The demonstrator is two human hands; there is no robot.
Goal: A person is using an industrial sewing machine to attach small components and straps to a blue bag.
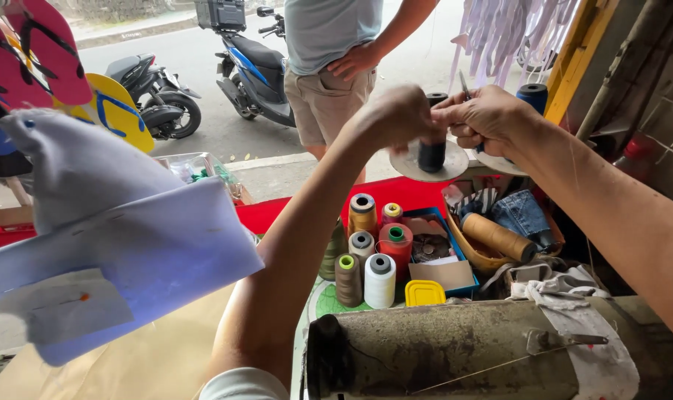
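Observation:
My left hand [395, 117] and my right hand [484, 117] are raised together over a dark thread spool [432, 152] that stands on a round stand disc [430, 164]. Both hands pinch at the spool's top, fingers closed; the thread itself is too fine to see. A thin metal tool [464, 84] sticks up from my right hand. A second dark blue spool [532, 96] stands just behind the right hand. Below the hands sits an old sewing machine [455, 348].
Several thread cones [366, 259] cluster on the table beside a blue box [444, 255] with a yellow lid [424, 293]. Pale blue fabric [107, 244] hangs at left. Another person [329, 67] stands beyond the red table edge, with motorbikes [251, 70] behind.

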